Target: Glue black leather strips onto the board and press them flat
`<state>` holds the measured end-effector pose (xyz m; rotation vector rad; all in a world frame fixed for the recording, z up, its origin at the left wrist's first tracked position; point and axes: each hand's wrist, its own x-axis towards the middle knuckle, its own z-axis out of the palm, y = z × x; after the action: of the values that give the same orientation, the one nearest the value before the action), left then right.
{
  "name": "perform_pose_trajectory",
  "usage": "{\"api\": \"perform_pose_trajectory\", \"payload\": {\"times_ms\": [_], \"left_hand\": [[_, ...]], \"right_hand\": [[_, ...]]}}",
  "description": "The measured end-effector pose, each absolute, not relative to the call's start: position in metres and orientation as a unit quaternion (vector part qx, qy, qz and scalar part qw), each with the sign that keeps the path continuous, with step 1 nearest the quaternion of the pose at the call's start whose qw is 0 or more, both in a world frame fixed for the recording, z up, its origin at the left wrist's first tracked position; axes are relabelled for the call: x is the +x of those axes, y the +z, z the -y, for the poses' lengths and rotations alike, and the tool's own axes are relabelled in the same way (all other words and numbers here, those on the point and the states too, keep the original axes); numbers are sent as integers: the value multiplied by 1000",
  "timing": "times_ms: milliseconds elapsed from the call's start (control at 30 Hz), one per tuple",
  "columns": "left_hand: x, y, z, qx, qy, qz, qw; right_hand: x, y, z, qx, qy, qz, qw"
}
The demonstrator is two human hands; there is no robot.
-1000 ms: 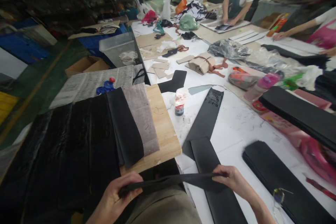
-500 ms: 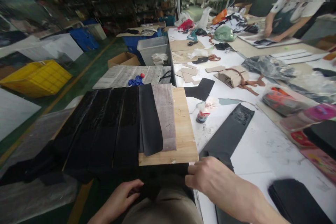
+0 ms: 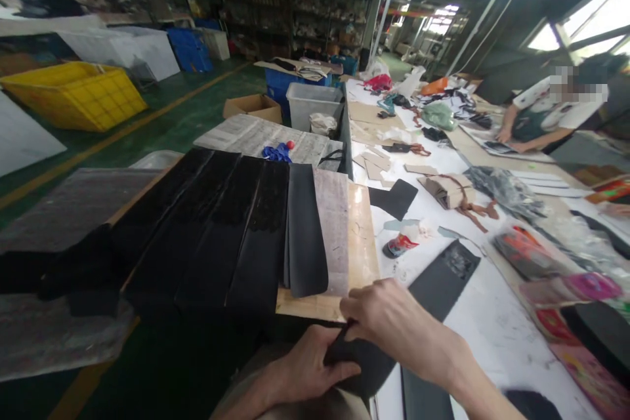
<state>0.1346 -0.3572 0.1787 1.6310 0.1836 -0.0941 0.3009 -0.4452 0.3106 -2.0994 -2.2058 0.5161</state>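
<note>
My left hand [image 3: 312, 364] is closed on the near edge of a black sheet of material [image 3: 369, 367], thumb on top. My right hand [image 3: 381, 312] pinches the same piece at its upper corner, fingers bent over it. Just beyond lies a wooden board [image 3: 364, 223], with a greyish patterned sheet [image 3: 335, 230] and a loose dark flap [image 3: 306, 236] on it. To the left, several black panels [image 3: 207, 243] lie side by side, their far parts shiny. Beyond my right forearm a long dark strip [image 3: 447, 275] lies on the white table [image 3: 477, 315].
A small tub with a red label [image 3: 399, 245] stands tilted on the table. Further back are a tied beige bundle [image 3: 447, 190] and clear plastic bags [image 3: 506, 190]. A co-worker [image 3: 551, 111] bends over the far right side. A yellow crate [image 3: 73, 95] stands on the floor.
My left hand has risen rightward and now grips the black sheet beside my right hand. The sheet has come off the table's near edge. The view has tilted up.
</note>
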Motion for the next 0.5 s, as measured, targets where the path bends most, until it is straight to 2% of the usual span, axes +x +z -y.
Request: {"api": "perform_pose_trajectory", "payload": {"times_ms": [67, 133, 233, 300, 367, 500], "left_hand": [[128, 186, 354, 705, 4, -124, 699], [122, 191, 351, 673, 45, -173, 718], [119, 191, 350, 638, 79, -218, 735], [120, 189, 351, 626, 93, -253, 732], [123, 187, 352, 625, 100, -268, 726], [126, 189, 353, 643, 111, -225, 724]], "right_hand": [[319, 310, 455, -739, 207, 620, 161], [330, 295, 469, -757, 259, 497, 337], [325, 254, 487, -688, 385, 331, 519], [309, 229, 493, -655, 408, 241, 588], [290, 214, 494, -654, 378, 182, 630], [262, 217, 490, -717, 264, 213, 609]]}}
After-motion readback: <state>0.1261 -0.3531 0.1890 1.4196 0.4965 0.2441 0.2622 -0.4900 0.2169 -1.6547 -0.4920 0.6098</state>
